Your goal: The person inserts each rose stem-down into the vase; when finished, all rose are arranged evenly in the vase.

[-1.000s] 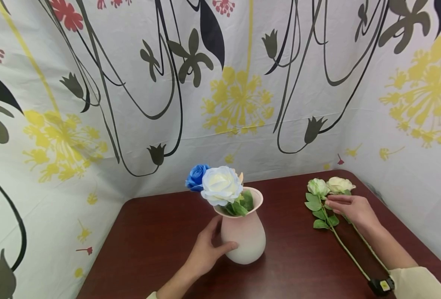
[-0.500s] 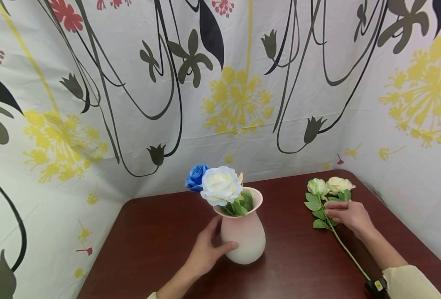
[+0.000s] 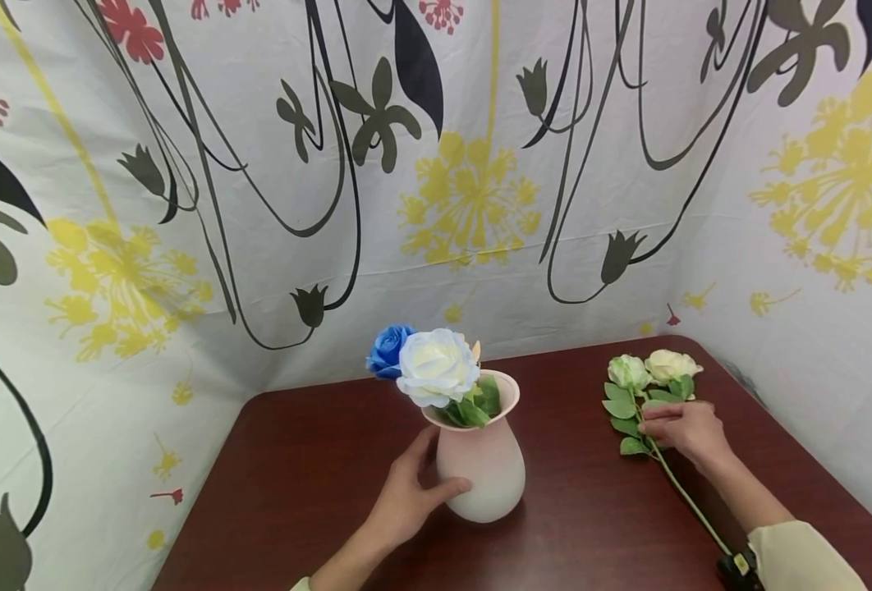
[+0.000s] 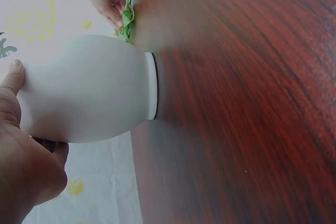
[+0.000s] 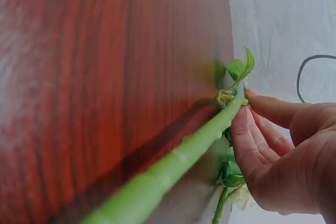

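The left hand (image 3: 406,497) is cupping the pink vase (image 3: 484,464), thumb and fingers curled round its belly at mid-table. To the right, the right hand (image 3: 683,428) is pinching a green stem (image 3: 690,505) of the pale roses (image 3: 650,368) lying on the table (image 3: 296,460).

- The stems of the blue rose (image 3: 389,348) and white rose (image 3: 437,366) are hidden inside the pink vase (image 3: 484,469).
- The right hand (image 3: 683,430) covers part of the cream rose (image 3: 668,364) stem; its fingertips are hidden.
- The left hand (image 3: 405,495) palm is hidden against the vase.
- The wrist device (image 3: 736,567) is cut off by the near edge.
- The green stem (image 5: 173,169) is blurred in the right wrist view.
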